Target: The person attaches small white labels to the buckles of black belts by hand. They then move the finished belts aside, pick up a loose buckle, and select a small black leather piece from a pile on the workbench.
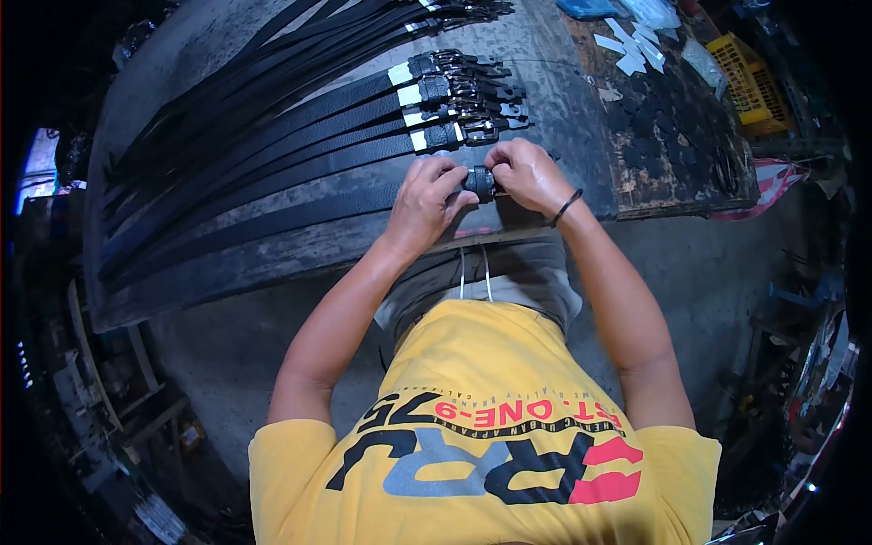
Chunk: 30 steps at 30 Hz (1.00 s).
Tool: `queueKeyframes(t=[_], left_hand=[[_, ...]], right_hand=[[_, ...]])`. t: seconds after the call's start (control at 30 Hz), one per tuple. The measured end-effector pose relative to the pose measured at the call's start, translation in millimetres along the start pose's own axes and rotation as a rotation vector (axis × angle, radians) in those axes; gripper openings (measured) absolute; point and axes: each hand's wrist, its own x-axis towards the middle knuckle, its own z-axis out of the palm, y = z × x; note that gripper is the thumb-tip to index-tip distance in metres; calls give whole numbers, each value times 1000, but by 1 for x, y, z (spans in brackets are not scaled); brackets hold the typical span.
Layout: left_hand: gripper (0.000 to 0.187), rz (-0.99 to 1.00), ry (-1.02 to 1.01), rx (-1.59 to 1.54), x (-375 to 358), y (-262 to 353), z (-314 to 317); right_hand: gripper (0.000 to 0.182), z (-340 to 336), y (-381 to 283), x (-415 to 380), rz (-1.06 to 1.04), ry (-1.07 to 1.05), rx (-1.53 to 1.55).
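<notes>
A black leather belt [336, 202] lies along the near edge of the table, its strap running off to the left. My left hand [425, 202] is closed on this belt near its buckle end, thumb and fingers pinching the strap. On the other side of the black keeper loop [480, 181], my right hand [531, 175] pinches the belt's end; the fingers cover the buckle there. Just beyond my hands lie several finished-looking black belts [363, 136] side by side, with white tags [419, 141] and metal buckles [479, 133] at their right ends.
More belts [300, 54] lie farther back on the worn table [509, 27]. Dark scraps [663, 118] and white paper pieces [630, 45] are spread at the right. A yellow crate [740, 82] stands beyond the table's right side. Its front edge runs close to my waist.
</notes>
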Motion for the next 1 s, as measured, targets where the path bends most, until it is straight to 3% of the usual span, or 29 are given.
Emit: queueKeyframes(t=[0.07,0.1,0.27,0.47,0.6,0.8,1.0], left_hand=[[38,-8,-31,-8,1,1,-2],[38,-9,-31,-7,1,1,-3],[26,-33,-29,-109,4,-3,-6],[29,-58,-143,-45,13,-6,-5],[34,-23,-78,-40,9,-1,-9],[41,40,-81,39,4,4,-8],[35,-53,-70,68,-1,15,-4]], right_hand=[[18,-12,-12,8,154,-202,80],[18,-11,-13,9,153,-202,80],[16,-6,-13,12,132,-165,-10],[15,-1,-9,10,-13,-72,-66],[15,-6,-14,12,64,-149,-54],[16,1,-6,0,-44,-2,-63],[15,-6,2,-22,-18,87,-36]])
